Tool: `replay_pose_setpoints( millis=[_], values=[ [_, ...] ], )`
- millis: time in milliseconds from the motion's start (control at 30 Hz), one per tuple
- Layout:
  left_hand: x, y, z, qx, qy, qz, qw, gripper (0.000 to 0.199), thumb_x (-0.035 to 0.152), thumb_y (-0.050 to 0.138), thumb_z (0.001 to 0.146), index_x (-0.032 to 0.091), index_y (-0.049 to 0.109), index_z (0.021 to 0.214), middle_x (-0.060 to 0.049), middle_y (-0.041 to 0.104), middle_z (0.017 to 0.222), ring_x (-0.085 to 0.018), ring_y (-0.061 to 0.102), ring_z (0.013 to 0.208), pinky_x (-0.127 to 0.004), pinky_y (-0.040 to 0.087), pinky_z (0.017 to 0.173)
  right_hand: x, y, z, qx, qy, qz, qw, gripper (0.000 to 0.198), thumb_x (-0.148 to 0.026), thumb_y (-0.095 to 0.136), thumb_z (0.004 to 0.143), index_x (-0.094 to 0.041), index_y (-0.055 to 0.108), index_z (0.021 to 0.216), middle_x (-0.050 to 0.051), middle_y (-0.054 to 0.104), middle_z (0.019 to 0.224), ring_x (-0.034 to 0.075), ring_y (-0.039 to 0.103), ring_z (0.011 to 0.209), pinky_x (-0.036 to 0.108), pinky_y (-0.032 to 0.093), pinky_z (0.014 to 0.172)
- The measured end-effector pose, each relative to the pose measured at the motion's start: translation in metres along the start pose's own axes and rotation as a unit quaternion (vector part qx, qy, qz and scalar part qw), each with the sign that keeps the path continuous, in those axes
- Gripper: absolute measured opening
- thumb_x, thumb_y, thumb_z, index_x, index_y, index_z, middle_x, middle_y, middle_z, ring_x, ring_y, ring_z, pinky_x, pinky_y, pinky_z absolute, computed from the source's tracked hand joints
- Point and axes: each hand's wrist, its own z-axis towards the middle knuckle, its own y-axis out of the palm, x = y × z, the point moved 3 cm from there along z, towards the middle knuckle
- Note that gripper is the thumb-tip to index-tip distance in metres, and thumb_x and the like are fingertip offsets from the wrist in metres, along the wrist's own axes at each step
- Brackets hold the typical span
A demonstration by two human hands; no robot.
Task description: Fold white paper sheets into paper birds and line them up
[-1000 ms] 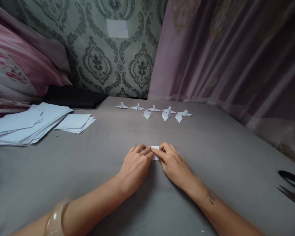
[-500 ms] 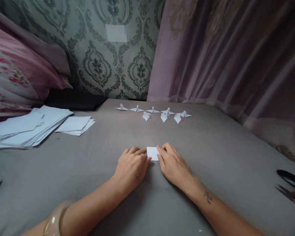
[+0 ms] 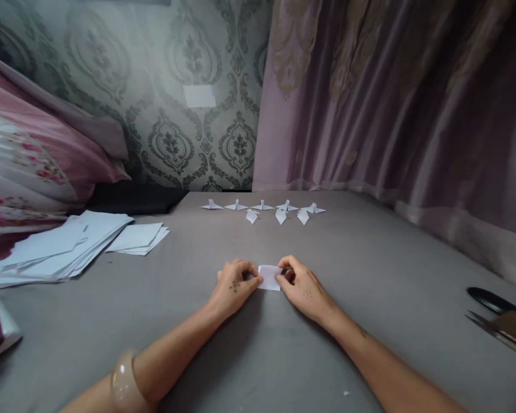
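A small folded white piece of paper is held between my two hands, low over the middle of the grey cloth surface. My left hand pinches its left edge between thumb and fingers. At its right edge, my right hand grips with thumb and forefinger, the other fingers curled in. Beyond the hands, several folded white paper figures stand in a row, and more pointed ones sit just in front of that row.
To the left lie a pile of white sheets and a smaller stack of paper squares. Behind them is a folded black cloth. Scissors and a black oval object lie at the right. A white object stands at the left edge.
Both hands have gone from lying flatter beside the paper to pinching its two sides, the paper now tilted slightly up. The camera view has tipped upward a little.
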Motion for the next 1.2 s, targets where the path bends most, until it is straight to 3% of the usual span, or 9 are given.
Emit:
replay_pose_setpoints(
  millis=[100, 233, 400, 500, 633, 833, 933, 1100, 1200],
  values=[
    [0.003, 0.001, -0.003, 0.010, -0.018, -0.089, 0.996, 0.022, 0.038, 0.067, 0.069, 0.017, 0.064, 0.072, -0.001, 0.061, 0.070, -0.016, 0.054, 0.068, -0.025, 0.039, 0.064, 0.001, -0.001, 0.000, 0.004, 0.008, 0.071, 0.997, 0.007, -0.025, 0.051, 0.081, -0.021, 0.054, 0.087, -0.004, 0.057, 0.064, 0.012, 0.053, 0.055, 0.024, 0.042, 0.056],
    [0.019, 0.001, -0.009, 0.010, 0.006, -0.198, 0.980, 0.023, 0.037, 0.069, 0.070, 0.016, 0.063, 0.074, -0.002, 0.065, 0.075, -0.014, 0.055, 0.068, -0.023, 0.040, 0.064, -0.002, -0.003, -0.003, 0.060, -0.031, 0.158, 0.985, 0.007, -0.027, 0.055, 0.083, -0.020, 0.054, 0.082, 0.000, 0.060, 0.075, 0.013, 0.059, 0.067, 0.024, 0.046, 0.063],
    [0.032, -0.005, -0.016, 0.054, 0.055, -0.170, 0.983, 0.018, 0.035, 0.065, 0.076, 0.017, 0.066, 0.079, -0.004, 0.068, 0.081, -0.017, 0.057, 0.080, -0.027, 0.042, 0.076, -0.010, -0.006, -0.009, 0.100, -0.057, 0.171, 0.979, 0.010, -0.028, 0.058, 0.082, -0.021, 0.053, 0.084, 0.004, 0.061, 0.092, 0.015, 0.059, 0.076, 0.027, 0.049, 0.070],
    [0.033, -0.006, -0.018, 0.067, 0.063, -0.126, 0.988, 0.016, 0.033, 0.063, 0.078, 0.017, 0.067, 0.080, -0.003, 0.066, 0.078, -0.017, 0.056, 0.076, -0.027, 0.042, 0.074, -0.015, -0.014, -0.012, 0.131, -0.051, 0.139, 0.980, 0.032, -0.027, 0.065, 0.076, -0.022, 0.053, 0.106, 0.006, 0.060, 0.107, 0.019, 0.058, 0.094, 0.032, 0.047, 0.082],
    [0.035, -0.001, -0.020, 0.056, 0.091, -0.104, 0.989, 0.013, 0.028, 0.062, 0.079, 0.019, 0.067, 0.088, -0.003, 0.066, 0.083, -0.016, 0.055, 0.080, -0.027, 0.042, 0.078, -0.022, -0.016, -0.012, 0.047, -0.035, 0.162, 0.985, 0.040, -0.030, 0.068, 0.076, -0.026, 0.057, 0.114, 0.003, 0.063, 0.105, 0.017, 0.057, 0.097, 0.033, 0.044, 0.088],
    [0.034, 0.005, -0.022, 0.022, 0.107, -0.110, 0.988, 0.028, 0.024, 0.062, 0.079, 0.023, 0.060, 0.107, 0.001, 0.063, 0.078, -0.015, 0.055, 0.077, -0.027, 0.041, 0.078, -0.026, -0.016, -0.010, 0.001, -0.005, 0.229, 0.974, 0.010, -0.030, 0.065, 0.078, -0.019, 0.066, 0.078, 0.000, 0.062, 0.077, 0.014, 0.057, 0.078, 0.028, 0.043, 0.078],
    [0.034, 0.005, -0.022, -0.012, 0.065, -0.137, 0.988, 0.032, 0.030, 0.064, 0.078, 0.020, 0.060, 0.108, -0.001, 0.064, 0.078, -0.015, 0.055, 0.076, -0.027, 0.041, 0.074, -0.027, -0.019, -0.011, -0.009, 0.017, 0.264, 0.964, 0.013, -0.029, 0.064, 0.077, -0.018, 0.066, 0.071, -0.001, 0.061, 0.073, 0.013, 0.055, 0.074, 0.027, 0.042, 0.074],
    [0.039, 0.008, -0.025, -0.066, -0.072, -0.211, 0.973, 0.029, 0.043, 0.065, 0.076, 0.014, 0.068, 0.076, -0.004, 0.065, 0.070, -0.013, 0.054, 0.064, -0.023, 0.040, 0.060, -0.024, -0.021, -0.014, -0.016, 0.086, 0.367, 0.926, 0.016, -0.031, 0.067, 0.075, -0.016, 0.066, 0.068, -0.001, 0.057, 0.068, 0.011, 0.050, 0.067, 0.025, 0.039, 0.064],
    [0.040, 0.007, -0.027, -0.066, -0.118, -0.261, 0.956, 0.029, 0.042, 0.069, 0.072, 0.013, 0.070, 0.072, -0.003, 0.065, 0.066, -0.012, 0.054, 0.060, -0.021, 0.039, 0.057, -0.022, -0.018, -0.014, -0.024, 0.113, 0.411, 0.904, 0.026, -0.036, 0.063, 0.079, -0.016, 0.064, 0.064, -0.002, 0.053, 0.061, 0.010, 0.046, 0.060, 0.024, 0.036, 0.059]
  ],
)
